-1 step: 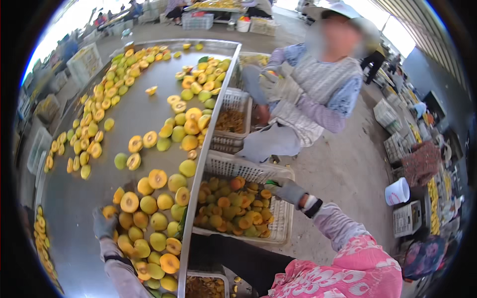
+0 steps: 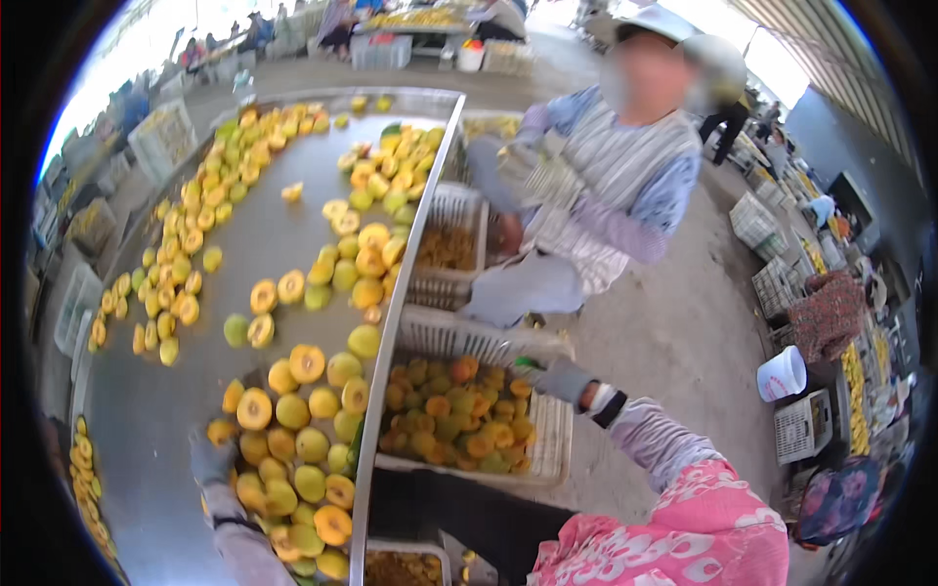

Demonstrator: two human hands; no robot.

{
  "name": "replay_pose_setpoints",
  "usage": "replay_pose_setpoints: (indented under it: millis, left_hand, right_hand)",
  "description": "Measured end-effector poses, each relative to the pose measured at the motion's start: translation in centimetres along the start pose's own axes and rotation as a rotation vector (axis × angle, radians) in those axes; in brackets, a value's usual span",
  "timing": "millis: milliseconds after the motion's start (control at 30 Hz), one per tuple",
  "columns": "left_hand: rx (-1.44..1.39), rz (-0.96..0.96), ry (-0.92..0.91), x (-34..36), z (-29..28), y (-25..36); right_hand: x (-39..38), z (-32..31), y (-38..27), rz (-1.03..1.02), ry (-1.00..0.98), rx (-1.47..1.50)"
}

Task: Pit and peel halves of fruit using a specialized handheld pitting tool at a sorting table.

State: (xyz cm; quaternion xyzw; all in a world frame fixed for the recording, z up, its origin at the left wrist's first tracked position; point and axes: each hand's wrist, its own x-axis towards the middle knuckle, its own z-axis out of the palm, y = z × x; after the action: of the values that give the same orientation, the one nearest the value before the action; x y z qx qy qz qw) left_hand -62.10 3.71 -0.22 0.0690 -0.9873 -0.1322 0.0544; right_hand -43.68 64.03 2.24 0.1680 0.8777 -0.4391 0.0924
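Head view, and the left hand (image 2: 210, 459), in a grey glove, is at the left edge of the fruit (image 2: 312, 446) heaped on the metal table (image 2: 147, 439), fingers partly bent beside 1 orange-yellow piece (image 2: 222, 431); whether it has a grip on that, I can't tell from here. Over on the other side, the right hand (image 2: 562, 379), gloved too, is curled closed around a small green object (image 2: 528, 362), just above the right-hand rim of a white crate (image 2: 555, 439) loaded with more of the same fruit. Look at that heap: whole yellow-green ones packed against cut halves, some with their hollows facing up! A 2nd, looser band (image 2: 183, 251) runs along the table's far left side. Beyond the crate sits a co-worker (image 2: 611, 176), and a white bucket (image 2: 782, 375) stands off to the right.
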Motion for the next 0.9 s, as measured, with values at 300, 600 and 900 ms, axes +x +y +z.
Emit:
replay_pose_setpoints:
  millis: [300, 600, 900]
  left_hand:
    - [-0.071, 0.0, 0.065, -8.6, -0.7, -4.9]
    - [-0.086, 0.094, 0.088, -7.9, -2.4, 5.9]
    - [-0.079, -0.055, -0.04, -6.0, -0.2, 5.3]
  right_hand:
    - [4.4, -5.1, -4.7, -0.127, 0.062, -0.086]
    - [-3.4, -2.1, -26.8, -0.946, 0.035, 0.01]
    - [-7.0, 2.8, -27.0, -0.882, -0.22, -0.154]
